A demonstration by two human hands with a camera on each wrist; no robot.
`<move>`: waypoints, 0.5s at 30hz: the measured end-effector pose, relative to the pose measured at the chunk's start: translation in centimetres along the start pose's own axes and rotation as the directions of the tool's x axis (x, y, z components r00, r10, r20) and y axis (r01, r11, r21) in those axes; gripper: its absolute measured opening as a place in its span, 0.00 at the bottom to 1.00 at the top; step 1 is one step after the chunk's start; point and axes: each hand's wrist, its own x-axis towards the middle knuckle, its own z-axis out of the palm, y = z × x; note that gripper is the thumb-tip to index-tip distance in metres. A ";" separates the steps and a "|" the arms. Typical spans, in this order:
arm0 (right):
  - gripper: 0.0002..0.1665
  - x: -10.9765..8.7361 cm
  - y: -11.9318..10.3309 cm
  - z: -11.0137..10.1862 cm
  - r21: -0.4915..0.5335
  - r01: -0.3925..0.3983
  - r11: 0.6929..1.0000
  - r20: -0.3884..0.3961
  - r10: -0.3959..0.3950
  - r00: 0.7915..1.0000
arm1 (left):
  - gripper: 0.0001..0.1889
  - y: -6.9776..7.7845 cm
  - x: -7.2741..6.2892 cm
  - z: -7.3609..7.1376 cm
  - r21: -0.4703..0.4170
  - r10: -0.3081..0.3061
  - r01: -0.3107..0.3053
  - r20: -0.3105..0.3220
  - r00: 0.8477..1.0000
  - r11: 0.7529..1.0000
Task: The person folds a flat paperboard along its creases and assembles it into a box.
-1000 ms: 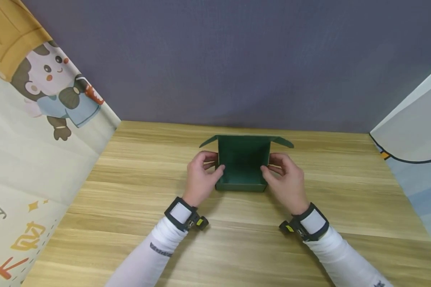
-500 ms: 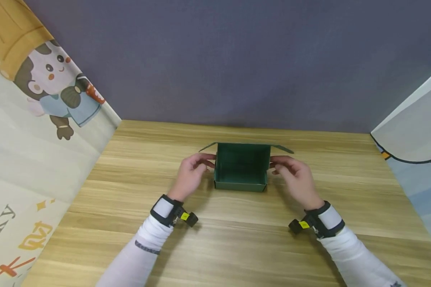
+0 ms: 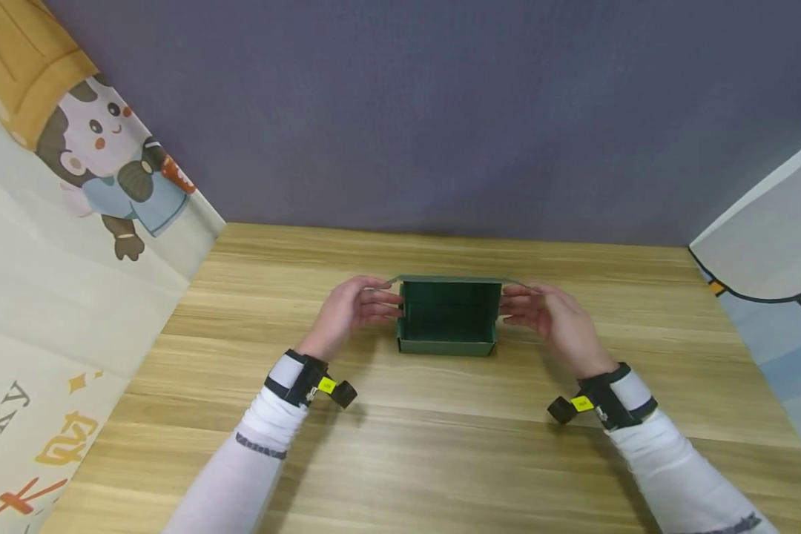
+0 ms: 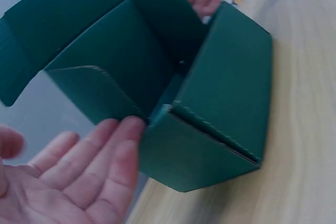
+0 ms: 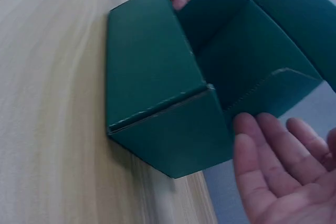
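Note:
A dark green cardboard box (image 3: 446, 347) stands on the table with its lid (image 3: 450, 279) raised, tilted partway over the inside. In the left wrist view, the lid's front flap (image 4: 73, 19) sticks outward and a side flap (image 4: 97, 90) points down toward the box. My left hand (image 3: 343, 315) is at the box's left side, fingertips touching near that side flap, thumb apart. On the opposite side, my right hand (image 3: 564, 326) touches the matching side flap (image 5: 275, 90) with nearly straight fingers. Neither hand's fingers curl round the cardboard. No contents show in the dark interior.
The box rests on a wood-grain table (image 3: 434, 445). Behind it rises a dark blue-grey wall panel (image 3: 440, 119). A printed cartoon cloth (image 3: 33, 282) borders the left side, and another printed cloth (image 3: 774, 245) the right. Both wrists wear strapped cameras.
The lid has tipped forward and lower. My thumbs have come away from the box's side walls, and both hands have shifted outward with fingers straighter. The box base has hardly moved.

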 end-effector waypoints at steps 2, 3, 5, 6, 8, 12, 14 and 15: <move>0.29 0.1 -0.3 -0.3 0.076 -0.032 0.997 0.036 0.029 0.999 | 0.31 0.4 0.1 -0.2 0.003 -0.043 0.043 0.014 0.999 0.999; 0.30 0.2 -0.5 -0.4 0.100 -0.048 0.994 0.049 0.044 0.998 | 0.34 0.7 0.2 -0.3 0.026 -0.061 0.060 0.017 0.998 0.998; 0.30 0.2 -1.0 -0.6 0.098 -0.092 0.991 0.061 0.086 0.994 | 0.38 1.2 0.3 -0.4 0.085 -0.087 0.085 0.023 0.996 0.993; 0.30 0.2 -1.3 -0.7 0.077 -0.113 0.991 0.061 0.108 0.992 | 0.39 1.4 0.3 -0.4 0.124 -0.101 0.097 0.022 0.995 0.988; 0.31 0.3 -1.9 -0.7 -0.003 -0.164 0.986 0.060 0.164 0.985 | 0.39 2.0 0.4 -0.4 0.199 -0.131 0.125 0.016 0.991 0.972; 0.37 0.4 -3.3 -0.4 -0.198 -0.255 0.947 0.050 0.269 0.962 | 0.39 2.9 0.5 -0.2 0.296 -0.182 0.173 0.001 0.983 0.939; 0.39 0.6 -3.7 -0.2 -0.275 -0.289 0.917 0.040 0.311 0.950 | 0.37 3.2 0.6 0.0 0.312 -0.198 0.192 -0.013 0.980 0.930; 0.39 0.6 -3.9 -0.1 -0.307 -0.300 0.903 0.034 0.325 0.945 | 0.36 3.3 0.6 0.2 0.318 -0.206 0.202 -0.022 0.978 0.926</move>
